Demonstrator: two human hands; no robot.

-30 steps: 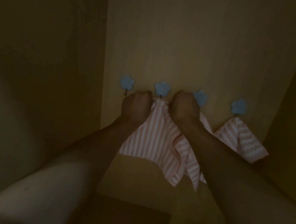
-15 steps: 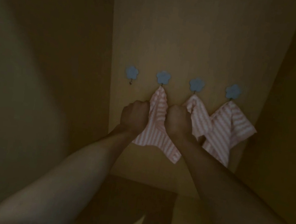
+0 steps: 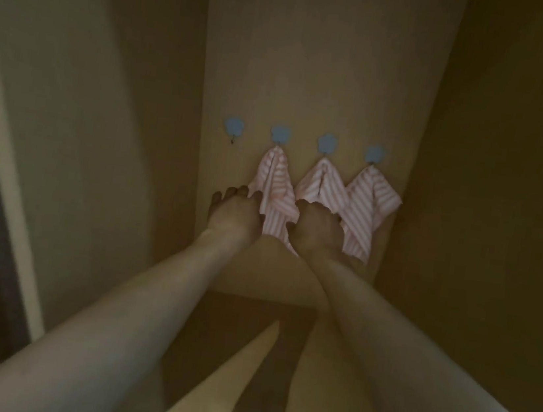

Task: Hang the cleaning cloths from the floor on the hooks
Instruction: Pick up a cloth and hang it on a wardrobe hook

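Several blue flower-shaped hooks run in a row on the yellow wall. The leftmost hook [image 3: 235, 127] is bare. Three pink-and-white striped cloths hang from the others: one [image 3: 274, 185] on the second hook [image 3: 280, 134], one [image 3: 323, 185] on the third hook [image 3: 327, 142], one [image 3: 368, 208] on the fourth hook [image 3: 374, 153]. My left hand [image 3: 233, 213] has its fingers spread, its fingertips at the left edge of the first cloth. My right hand [image 3: 320, 231] lies with relaxed fingers over the lower part of the middle cloth.
The hooks sit in a narrow dim alcove between a left wall [image 3: 102, 114] and a right wall [image 3: 505, 202]. A yellow floor [image 3: 328, 369] lies below, with a dark shadow at the wall's foot.
Both hands let go of the cloth on the second hook and opened, sliding down. The cloth now hangs free. The view pulled back and the hooks sit higher and smaller.
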